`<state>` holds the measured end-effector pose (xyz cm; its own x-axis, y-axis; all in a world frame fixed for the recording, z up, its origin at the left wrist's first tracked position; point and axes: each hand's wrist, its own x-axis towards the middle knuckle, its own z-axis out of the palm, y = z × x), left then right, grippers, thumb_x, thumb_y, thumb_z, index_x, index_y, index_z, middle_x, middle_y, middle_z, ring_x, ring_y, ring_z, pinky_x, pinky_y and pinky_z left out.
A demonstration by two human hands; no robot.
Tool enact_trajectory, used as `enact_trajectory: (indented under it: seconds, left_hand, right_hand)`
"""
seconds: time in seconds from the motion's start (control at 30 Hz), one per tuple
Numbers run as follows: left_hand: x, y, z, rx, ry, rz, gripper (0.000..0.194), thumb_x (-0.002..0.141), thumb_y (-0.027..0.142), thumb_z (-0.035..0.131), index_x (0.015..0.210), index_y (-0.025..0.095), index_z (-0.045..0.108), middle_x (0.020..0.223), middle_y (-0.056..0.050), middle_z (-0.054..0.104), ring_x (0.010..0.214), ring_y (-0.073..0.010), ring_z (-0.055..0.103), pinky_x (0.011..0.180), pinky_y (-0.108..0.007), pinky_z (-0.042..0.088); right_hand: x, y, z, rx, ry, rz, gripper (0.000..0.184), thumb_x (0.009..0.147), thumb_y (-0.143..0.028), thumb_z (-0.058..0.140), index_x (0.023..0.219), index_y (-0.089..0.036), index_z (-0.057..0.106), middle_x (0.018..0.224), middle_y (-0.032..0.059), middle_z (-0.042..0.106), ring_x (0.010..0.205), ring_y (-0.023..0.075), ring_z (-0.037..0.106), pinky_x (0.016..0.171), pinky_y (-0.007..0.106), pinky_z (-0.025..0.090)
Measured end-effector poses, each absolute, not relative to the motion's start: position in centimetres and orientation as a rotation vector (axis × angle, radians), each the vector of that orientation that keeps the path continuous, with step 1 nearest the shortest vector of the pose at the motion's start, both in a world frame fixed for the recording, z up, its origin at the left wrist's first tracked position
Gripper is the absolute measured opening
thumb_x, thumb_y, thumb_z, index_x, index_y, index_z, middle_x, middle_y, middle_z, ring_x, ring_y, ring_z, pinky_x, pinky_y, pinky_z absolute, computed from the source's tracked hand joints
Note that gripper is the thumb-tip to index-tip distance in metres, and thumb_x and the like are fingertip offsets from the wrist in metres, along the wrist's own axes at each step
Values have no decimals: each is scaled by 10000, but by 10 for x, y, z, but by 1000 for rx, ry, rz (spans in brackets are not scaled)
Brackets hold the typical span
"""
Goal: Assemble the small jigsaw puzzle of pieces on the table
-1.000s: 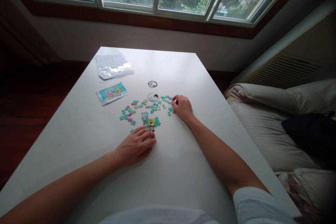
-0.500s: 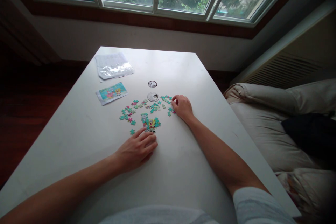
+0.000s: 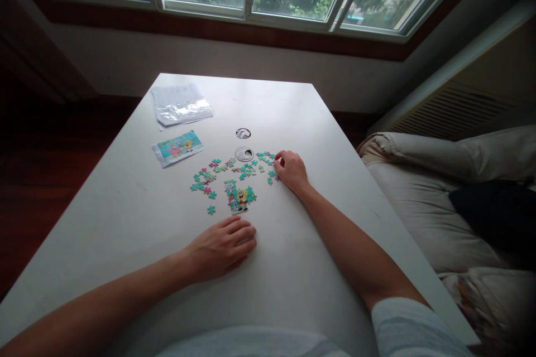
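A partly joined jigsaw puzzle (image 3: 238,197) with a yellow cartoon figure lies near the middle of the white table. Just below its lower edge, my left hand (image 3: 228,245) rests palm down with fingers stretched forward, holding nothing. My right hand (image 3: 292,172) lies at the right end of an arc of loose puzzle pieces (image 3: 248,169). Its thumb and forefinger are drawn together, and whatever may be between them is hidden. More loose puzzle pieces (image 3: 203,178) are to the left, with one single piece (image 3: 211,210) apart from them.
A picture card (image 3: 178,149) in the puzzle's colours and a clear plastic bag (image 3: 182,105) lie on the table's left (image 3: 125,189). Two round inserts, one a metallic disc (image 3: 244,154), are set behind the pieces. A beige couch (image 3: 419,206) stands to the right.
My left hand has drawn back toward me and slightly right, off the joined puzzle, uncovering its lower edge. My right hand has stayed in place.
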<state>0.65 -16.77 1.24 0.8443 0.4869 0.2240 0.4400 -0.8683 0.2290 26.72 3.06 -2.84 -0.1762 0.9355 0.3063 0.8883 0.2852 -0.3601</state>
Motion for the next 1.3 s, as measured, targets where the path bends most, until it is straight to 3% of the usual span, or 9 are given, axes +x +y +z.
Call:
enact_trajectory:
  seconds: [0.7,1.3]
  left_hand:
    - [6,-161,14,2694,722,402,272,949,220,543,1216,201,588,1306,-100,616,1243,-249,539,1152,-428,395]
    - [-1,-151,12,2686,774,528,167,971,198,513,1100,202,619,1206,-89,670,1194,-224,580,1094,-400,424]
  right_hand:
    - [267,31,-28,-1622,-2090,133,85,893,-257,577,921,-220,648,855,59,634,841,232,534,821,346,396]
    - [267,30,-30,-1625,-2092,129,95,894,-255,577,935,-215,653,860,58,636,835,225,531,812,338,385]
